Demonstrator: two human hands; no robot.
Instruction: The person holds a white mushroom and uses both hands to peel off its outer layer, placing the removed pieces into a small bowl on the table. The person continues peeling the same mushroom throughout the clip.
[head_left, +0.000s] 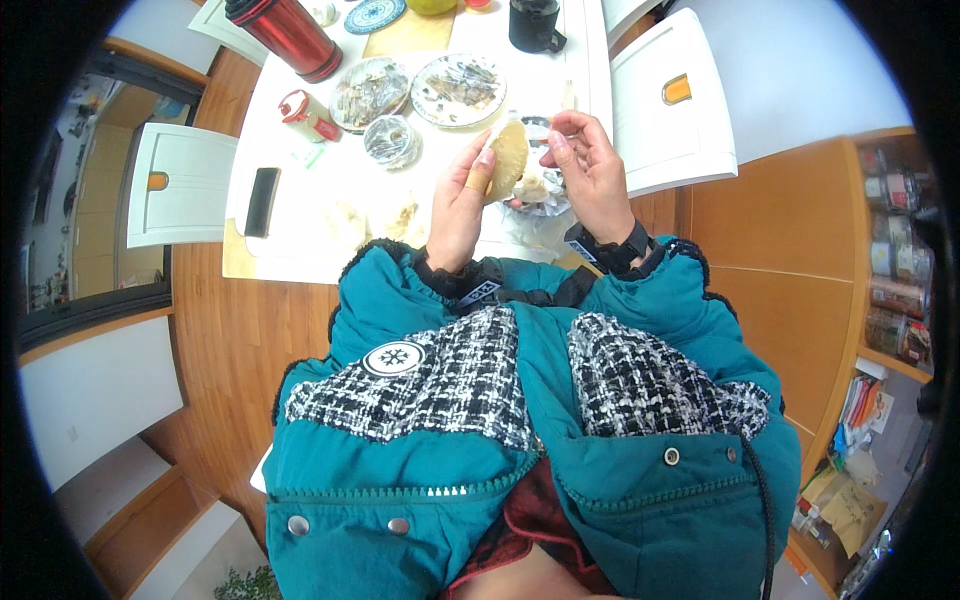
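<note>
My left hand (459, 199) grips a pale yellow citrus segment (508, 159), probably pomelo, with the thumb along its near side. Close by on the right is my right hand (592, 161), fingers bent and thumb near the index finger. Something pale and translucent (537, 132) shows at those fingertips; I cannot tell whether they pinch it. Beneath both hands, whitish peel scraps (536, 184) lie in a container lined with a clear plastic bag (536, 217). Part of it is hidden by the hands.
On the white table (300, 202) stand two film-covered plates (459, 90) of food, a small covered bowl (391, 141), a red-lidded jar (309, 116), a red thermos (289, 37) and a black mug (534, 26). A phone (262, 202) lies left. White chairs (675, 105) flank the table.
</note>
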